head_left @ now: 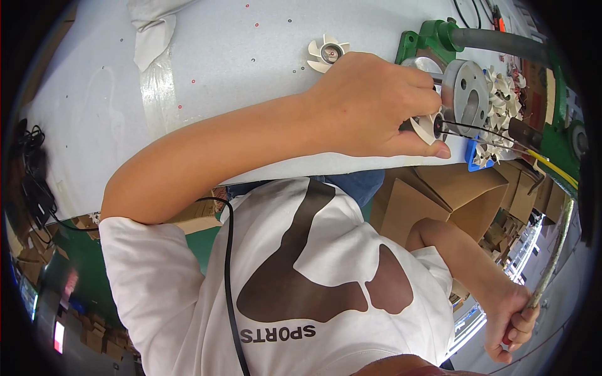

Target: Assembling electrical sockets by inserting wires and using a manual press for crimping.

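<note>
My left hand (382, 103) reaches across the table to a green hand press (433, 41). Its thumb and fingers are closed on a small white fan wheel (426, 128) with a dark hub, right beside the press's round metal plate (465, 94). The fingers partly hide the fan wheel. At the lower right, my right hand (511, 319) is wrapped round the end of a long metal lever (555, 254), where a bit of red grip shows. Another white fan wheel (327, 53) lies on the table beyond my left wrist.
Many white fan wheels (501, 103) are heaped past the press, near a blue tray (480, 156). Open cardboard boxes (439, 194) stand below the edge of the white table (219, 50). A pale cloth (150, 31) lies at the far left. A black cable (231, 269) crosses my shirt.
</note>
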`<state>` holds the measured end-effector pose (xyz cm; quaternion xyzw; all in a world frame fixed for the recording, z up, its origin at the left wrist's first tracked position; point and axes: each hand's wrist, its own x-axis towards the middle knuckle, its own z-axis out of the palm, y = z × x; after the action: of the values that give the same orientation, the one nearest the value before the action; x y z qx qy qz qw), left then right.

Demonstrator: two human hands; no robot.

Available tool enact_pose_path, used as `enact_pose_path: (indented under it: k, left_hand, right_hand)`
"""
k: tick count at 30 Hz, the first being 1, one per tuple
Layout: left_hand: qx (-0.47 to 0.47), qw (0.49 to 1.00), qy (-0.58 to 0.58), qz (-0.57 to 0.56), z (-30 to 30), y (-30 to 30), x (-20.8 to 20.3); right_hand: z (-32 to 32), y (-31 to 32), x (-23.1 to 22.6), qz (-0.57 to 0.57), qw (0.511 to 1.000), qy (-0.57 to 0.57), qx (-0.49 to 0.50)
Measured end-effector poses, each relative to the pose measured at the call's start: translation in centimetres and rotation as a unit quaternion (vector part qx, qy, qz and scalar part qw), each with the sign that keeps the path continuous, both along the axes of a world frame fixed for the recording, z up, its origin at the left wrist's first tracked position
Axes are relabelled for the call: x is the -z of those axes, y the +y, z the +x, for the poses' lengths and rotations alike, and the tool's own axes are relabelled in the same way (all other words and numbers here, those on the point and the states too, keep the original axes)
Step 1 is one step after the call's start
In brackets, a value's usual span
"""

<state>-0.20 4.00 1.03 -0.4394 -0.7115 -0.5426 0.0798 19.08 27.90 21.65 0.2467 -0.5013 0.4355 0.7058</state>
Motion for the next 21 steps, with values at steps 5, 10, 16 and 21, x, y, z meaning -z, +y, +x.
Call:
enact_pose_path:
  k: [5, 10, 16, 21]
  left_hand:
    - [0.005, 1.0, 0.001, -0.001, -0.04, -0.07, 0.1]
    - [0.01, 1.0, 0.0, 0.0, -0.08, -0.15, 0.19]
    - [0.005, 1.0, 0.006, 0.0, -0.07, 0.05, 0.14]
    - [0.003, 1.0, 0.004, -0.006, -0.04, 0.1, 0.03]
  right_hand:
    - [-0.02, 0.09, -0.04, 0.004, 1.0, -0.007, -0.008]
    - [-0.05, 0.08, -0.09, 0.011, 1.0, -0.012, -0.015]
    - [-0.13, 0.12, -0.06, 0.016, 0.999, -0.018, -0.023]
    - [-0.08, 0.1, -0.12, 0.022, 0.999, -0.023, -0.03]
